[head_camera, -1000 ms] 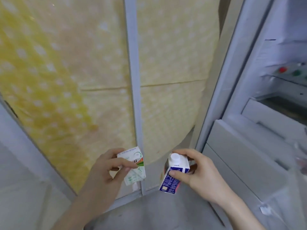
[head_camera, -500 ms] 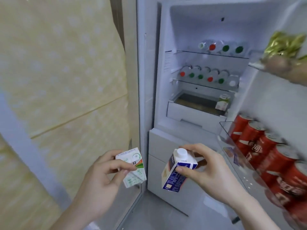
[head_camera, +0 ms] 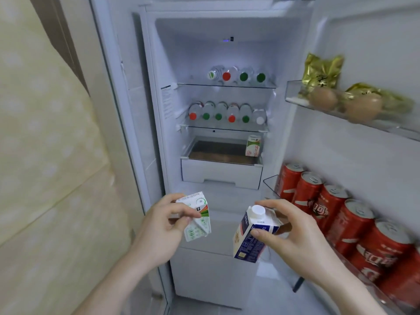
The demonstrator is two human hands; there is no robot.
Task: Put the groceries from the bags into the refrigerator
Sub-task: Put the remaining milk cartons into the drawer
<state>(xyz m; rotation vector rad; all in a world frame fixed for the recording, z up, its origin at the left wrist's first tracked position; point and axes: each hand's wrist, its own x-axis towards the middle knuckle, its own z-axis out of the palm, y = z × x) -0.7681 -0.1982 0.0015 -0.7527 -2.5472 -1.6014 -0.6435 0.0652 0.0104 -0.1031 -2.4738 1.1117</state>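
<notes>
I judge we're well into it: the refrigerator [head_camera: 227,173] stands open with bottles [head_camera: 227,114] on two shelves, cans [head_camera: 341,212] in the door and one small carton [head_camera: 253,145] already on the tray. My left hand [head_camera: 159,226] grips a green-and-white carton [head_camera: 197,215], my right hand [head_camera: 295,233] pinches a blue capped carton [head_camera: 252,235]; both sit low in front of the shelves, not yet placed

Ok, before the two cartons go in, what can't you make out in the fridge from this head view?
- Drawer contents: hidden by its opaque white front.
- Bottle labels: only the caps face the camera.
- Print on the carton in the left hand and the carton in the right hand: too small, partly under fingers.
- Can row: cut off by the right edge.
</notes>
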